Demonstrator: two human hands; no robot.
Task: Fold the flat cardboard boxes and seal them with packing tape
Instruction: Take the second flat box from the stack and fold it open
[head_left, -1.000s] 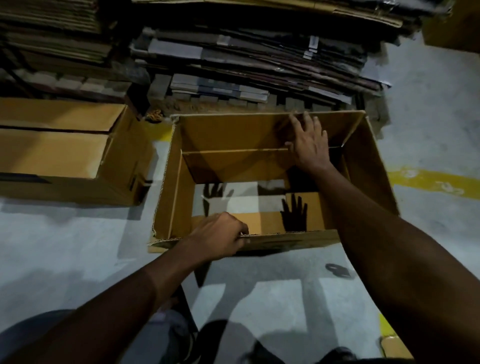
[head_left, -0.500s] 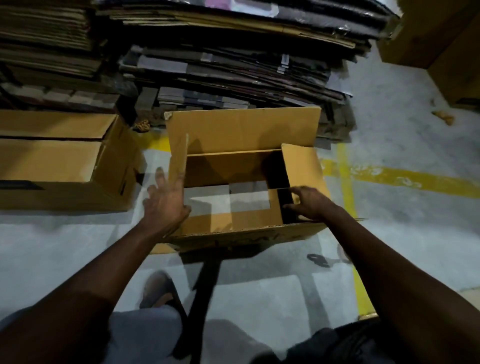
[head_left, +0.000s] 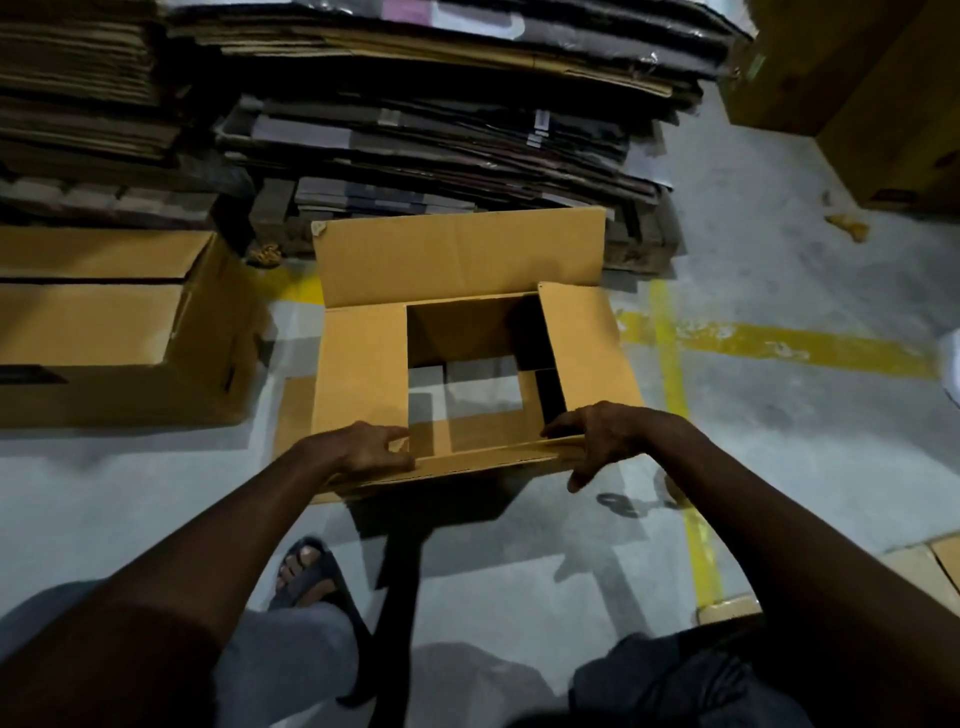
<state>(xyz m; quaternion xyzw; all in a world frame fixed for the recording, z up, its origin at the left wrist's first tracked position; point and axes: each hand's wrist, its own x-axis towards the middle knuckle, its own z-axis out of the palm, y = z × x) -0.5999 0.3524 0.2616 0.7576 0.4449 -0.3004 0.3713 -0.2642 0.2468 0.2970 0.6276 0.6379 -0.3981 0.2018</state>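
1. One open brown cardboard box (head_left: 457, 254) sits on the grey concrete floor (head_left: 779, 467), directly ahead of the person, with a hand at each near corner.
2. Box flaps, four counted: the far long flap stands up, the left and right short flaps are folded inward, and the near long flap is held.
3. Left hand (head_left: 363, 452): fingers curled over the near flap's left end, gripping it.
4. Right hand (head_left: 608, 436): fingers curled round the same flap's right end, gripping it.
5. One second brown cardboard box (head_left: 104, 322) stands to the left, apart, top flaps folded down.
6. A stack of flattened cardboard sheets (head_left: 441, 130) lies behind both boxes. Its small white labels are too small to read.
7. Yellow painted floor lines (head_left: 779, 348): two, crossing right of the open box.
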